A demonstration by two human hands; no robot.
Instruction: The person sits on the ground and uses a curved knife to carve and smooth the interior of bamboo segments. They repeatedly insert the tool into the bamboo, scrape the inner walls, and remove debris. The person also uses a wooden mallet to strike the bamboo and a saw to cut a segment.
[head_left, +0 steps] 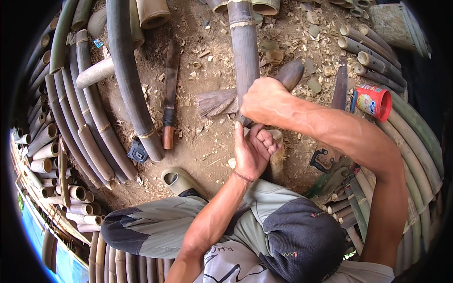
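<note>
A thick grey-brown bamboo pole (pixel 244 52) runs from the far side toward me, its near end between my hands. My right hand (pixel 266 101) is a closed fist over the right side of that end; whatever its fingers grip is hidden. Just below, my left hand (pixel 255 153) is turned palm up with its fingers curled in. Its thumb points up and reaches the pole's end. Nothing can be made out inside the curled fingers. A dark, weathered piece of wood (pixel 217 102) lies crosswise under the pole, its rounded end beyond my right wrist.
On the ground to the left lie a large machete-like blade (pixel 170 89) and a black tape measure (pixel 138 151). A handsaw (pixel 325 158) and a red tub (pixel 374 102) are at the right. Bamboo poles (pixel 96 113) are stacked around me. Wood chips litter the dirt.
</note>
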